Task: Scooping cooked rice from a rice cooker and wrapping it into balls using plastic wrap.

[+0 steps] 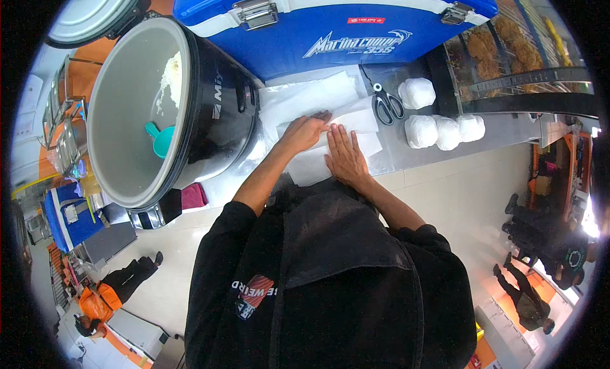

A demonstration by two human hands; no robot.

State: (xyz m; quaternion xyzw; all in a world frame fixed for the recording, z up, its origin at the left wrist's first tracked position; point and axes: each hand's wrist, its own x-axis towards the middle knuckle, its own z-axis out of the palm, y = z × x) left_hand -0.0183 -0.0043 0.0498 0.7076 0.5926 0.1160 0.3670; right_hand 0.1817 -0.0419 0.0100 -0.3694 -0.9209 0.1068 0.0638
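Observation:
Sheets of white paper (329, 90) lie in overlapping layers on the metal counter before me. My left hand (304, 132) has its fingers bent over a folded part of the upper sheet. Close beside it, my right hand (346, 154) rests palm down on the same paper, fingers stretched out. Whether anything lies inside the fold is hidden. Black-handled scissors (389, 107) are right of the paper. Beyond them sit several white wrapped bundles, among them a separate one (417, 93) and a front one (421, 132).
A large rice cooker (217, 112) stands open at left, with some rice (171, 81) and a teal scoop (163, 142) inside. Behind the paper is a blue cooler box (343, 40). A display case (519, 90) with fried food borders the right. People (131, 278) are in the background.

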